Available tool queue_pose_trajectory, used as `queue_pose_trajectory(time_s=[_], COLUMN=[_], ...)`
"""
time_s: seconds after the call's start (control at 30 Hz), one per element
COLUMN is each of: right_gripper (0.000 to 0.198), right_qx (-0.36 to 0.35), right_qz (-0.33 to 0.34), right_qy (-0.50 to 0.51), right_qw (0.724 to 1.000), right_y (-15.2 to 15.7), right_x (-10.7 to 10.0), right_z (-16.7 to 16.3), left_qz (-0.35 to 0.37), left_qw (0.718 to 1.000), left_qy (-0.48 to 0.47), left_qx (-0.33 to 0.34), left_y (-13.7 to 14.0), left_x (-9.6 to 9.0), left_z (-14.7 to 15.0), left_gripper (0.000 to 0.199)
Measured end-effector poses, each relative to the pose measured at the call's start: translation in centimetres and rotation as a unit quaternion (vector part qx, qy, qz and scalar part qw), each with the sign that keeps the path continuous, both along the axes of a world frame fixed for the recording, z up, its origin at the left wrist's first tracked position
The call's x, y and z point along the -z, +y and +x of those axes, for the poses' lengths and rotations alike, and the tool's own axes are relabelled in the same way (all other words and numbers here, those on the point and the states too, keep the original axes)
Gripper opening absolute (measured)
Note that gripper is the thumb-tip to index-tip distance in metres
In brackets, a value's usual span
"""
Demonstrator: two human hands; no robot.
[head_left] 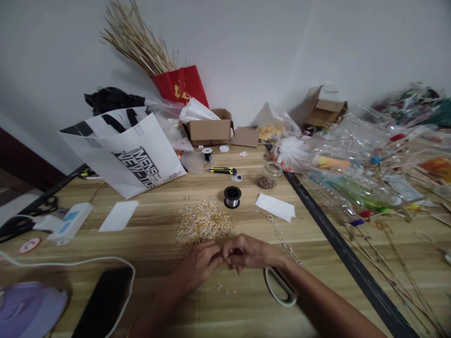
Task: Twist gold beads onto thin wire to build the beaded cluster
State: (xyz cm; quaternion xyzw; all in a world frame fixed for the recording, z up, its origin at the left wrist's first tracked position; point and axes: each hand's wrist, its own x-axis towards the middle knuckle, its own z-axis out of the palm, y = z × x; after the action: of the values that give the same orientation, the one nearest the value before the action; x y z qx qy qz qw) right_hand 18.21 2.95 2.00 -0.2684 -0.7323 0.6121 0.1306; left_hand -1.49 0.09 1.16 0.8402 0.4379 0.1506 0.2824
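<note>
My left hand (pixel 203 261) and my right hand (pixel 246 252) meet fingertip to fingertip just in front of a glittering heap of gold and silver wire-like pieces (pixel 205 219). Both hands have their fingers pinched together. Whatever is between them is too small or too hidden to make out. A few tiny silvery bits (pixel 230 293) lie on the wood below the hands. Behind the heap stands a black spool of thin silvery wire (pixel 232 197). Beyond my right wrist a thin beaded chain (pixel 282 238) is stretched out. Under that forearm sits a pale curved handle (pixel 281 287), partly covered.
A glass jar of beads (pixel 268 178), a yellow-black box cutter (pixel 221 170) and a white paper slip (pixel 275 207) lie farther back. Left are a white bag (pixel 123 150), a power strip (pixel 71 223) and a phone (pixel 103 303). Plastic bottles (pixel 334 188) crowd the right.
</note>
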Motion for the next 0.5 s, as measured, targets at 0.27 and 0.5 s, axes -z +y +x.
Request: queue_pose_trajectory(time_s=[0.27, 0.5], right_gripper=[0.023, 0.018], right_qx=[-0.127, -0.181], right_qz=[0.158, 0.287], right_qy=[-0.074, -0.09], right_qw=[0.976, 0.937], right_y=[-0.9, -1.0], right_x=[-1.5, -1.0], right_z=[-0.5, -1.1], left_qz=[0.123, 0.189], left_qw=[0.97, 0.96], left_qy=[-0.111, -0.019], left_qx=[-0.176, -0.208], left_y=[4.6, 10.7], left_x=[-0.7, -0.4], left_z=[2.4, 6.3], left_gripper=[0.032, 0.065])
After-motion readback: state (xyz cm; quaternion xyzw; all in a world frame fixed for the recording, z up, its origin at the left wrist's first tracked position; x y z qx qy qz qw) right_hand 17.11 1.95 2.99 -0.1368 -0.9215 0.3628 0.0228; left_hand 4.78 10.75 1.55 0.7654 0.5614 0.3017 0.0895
